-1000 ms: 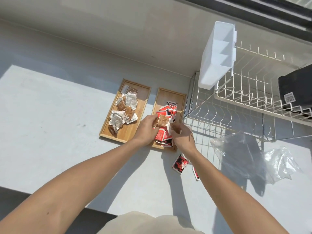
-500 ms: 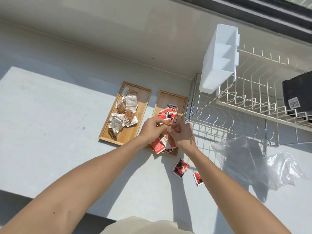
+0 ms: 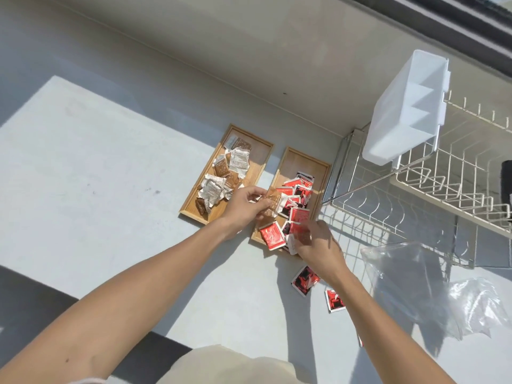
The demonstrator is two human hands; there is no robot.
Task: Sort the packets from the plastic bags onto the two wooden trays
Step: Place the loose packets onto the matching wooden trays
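Two wooden trays lie side by side on the grey counter. The left tray (image 3: 263, 146) holds several brown and silver packets (image 3: 221, 170). The right tray (image 3: 297, 159) holds several red packets (image 3: 297, 189). My left hand (image 3: 245, 206) hovers between the trays, pinching a brown packet (image 3: 273, 199). My right hand (image 3: 315, 245) is at the near end of the right tray, closed on red packets (image 3: 299, 220). Two more red packets lie on the counter, one (image 3: 303, 279) beside my right wrist, the other (image 3: 333, 300) nearer.
Crumpled clear plastic bags (image 3: 421, 281) lie on the counter at the right. A white wire dish rack (image 3: 415, 184) with a white plastic caddy (image 3: 404, 112) stands right of the trays. A wall runs along the back.
My hands, which met over the right tray, have separated: the left went toward the left tray with a brown packet, the right dropped to the tray's near end with red ones.
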